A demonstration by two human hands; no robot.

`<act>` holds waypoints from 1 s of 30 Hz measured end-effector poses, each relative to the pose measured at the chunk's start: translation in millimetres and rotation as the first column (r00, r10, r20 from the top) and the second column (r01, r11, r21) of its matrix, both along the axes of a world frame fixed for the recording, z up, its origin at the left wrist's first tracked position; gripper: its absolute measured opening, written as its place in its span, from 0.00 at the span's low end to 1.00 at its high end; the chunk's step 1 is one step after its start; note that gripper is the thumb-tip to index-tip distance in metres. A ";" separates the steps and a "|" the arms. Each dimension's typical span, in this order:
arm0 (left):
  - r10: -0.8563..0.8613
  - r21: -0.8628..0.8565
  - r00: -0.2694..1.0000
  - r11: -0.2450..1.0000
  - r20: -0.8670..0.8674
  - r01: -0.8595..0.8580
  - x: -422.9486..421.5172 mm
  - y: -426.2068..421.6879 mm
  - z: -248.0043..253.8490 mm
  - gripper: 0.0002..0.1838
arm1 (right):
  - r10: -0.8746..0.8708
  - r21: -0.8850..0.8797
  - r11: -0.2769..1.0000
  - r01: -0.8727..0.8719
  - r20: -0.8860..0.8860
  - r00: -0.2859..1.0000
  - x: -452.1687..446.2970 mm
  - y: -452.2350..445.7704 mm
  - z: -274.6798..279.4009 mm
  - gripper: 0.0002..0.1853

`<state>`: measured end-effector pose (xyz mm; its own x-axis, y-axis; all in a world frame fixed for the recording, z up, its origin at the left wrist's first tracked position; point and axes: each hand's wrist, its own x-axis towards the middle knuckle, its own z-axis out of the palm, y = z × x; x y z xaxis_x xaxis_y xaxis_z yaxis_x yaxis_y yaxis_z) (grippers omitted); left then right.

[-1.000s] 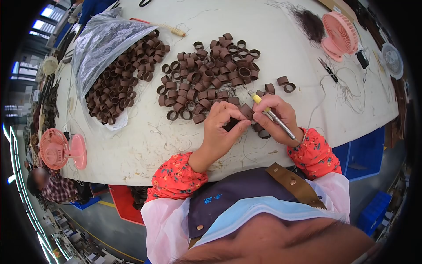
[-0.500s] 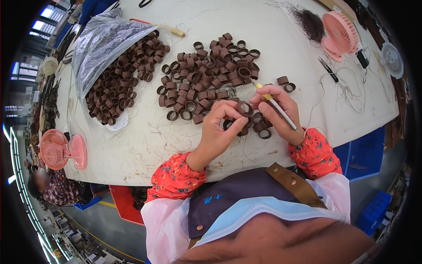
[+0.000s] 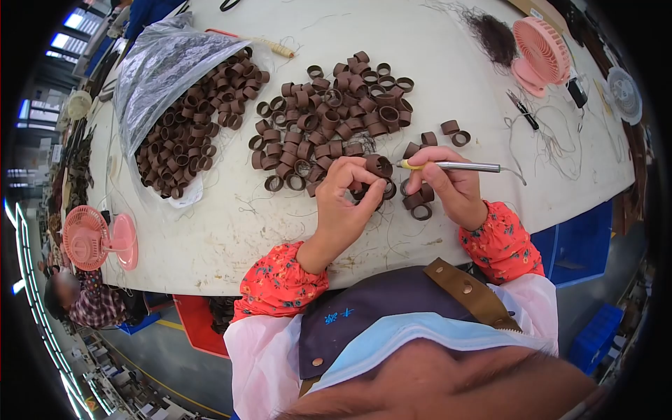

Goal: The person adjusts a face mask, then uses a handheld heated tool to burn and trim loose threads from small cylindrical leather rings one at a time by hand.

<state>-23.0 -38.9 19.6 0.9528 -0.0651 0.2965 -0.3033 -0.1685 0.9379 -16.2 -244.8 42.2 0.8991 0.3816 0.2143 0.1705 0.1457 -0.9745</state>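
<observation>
Between the thumb and fingers of my left hand is a brown ring, a short band like the many around it. My right hand grips a pen-shaped tool with a yellow front, a silver body and a thin cord at its rear end. The tool lies almost level, its tip close to the ring's right edge; whether they touch I cannot tell. Several loose rings rest beneath and between my hands. Just beyond them spreads a pile of brown rings.
A clear plastic bag spills more rings at the left. Pink fans stand at the table's left edge and far right. Small snips, tangled cords and dark thread lie at right. A person sits at the far left.
The tool has swung from a steep slant to nearly level, its tip now by the ring. My left hand has turned the ring and shifted it slightly left.
</observation>
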 end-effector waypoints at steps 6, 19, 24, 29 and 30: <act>-0.009 -0.039 1.000 0.999 -0.022 0.008 -0.2 0.3 -1.1 0.05 | -0.011 -0.022 1.000 0.011 0.008 1.000 1.2 -0.6 -1.4 0.13; -0.275 -0.650 0.882 0.759 -0.382 -0.045 2.9 4.6 -9.0 0.04 | 0.139 -0.435 0.863 0.258 0.694 0.707 15.4 11.6 -15.2 0.18; -0.274 -0.687 0.873 0.721 -0.404 -0.092 4.5 3.8 -11.3 0.07 | 0.115 -0.402 0.898 0.181 0.609 0.784 15.1 8.6 -18.9 0.15; 0.188 -0.126 0.978 0.972 -0.091 -0.198 11.4 11.0 -8.4 0.14 | -0.050 -0.214 0.969 0.125 0.326 0.944 12.6 1.7 -13.5 0.07; 0.171 -0.105 0.985 0.980 -0.016 -0.171 10.2 10.5 -6.7 0.14 | -0.055 -0.196 0.974 0.114 0.284 0.957 11.6 1.4 -12.9 0.06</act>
<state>-12.9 -28.4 12.9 0.9493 0.1301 0.2862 -0.2718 -0.1175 0.9551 -4.7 -243.4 29.3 0.8471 0.3698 0.3816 0.4387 -0.0815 -0.8949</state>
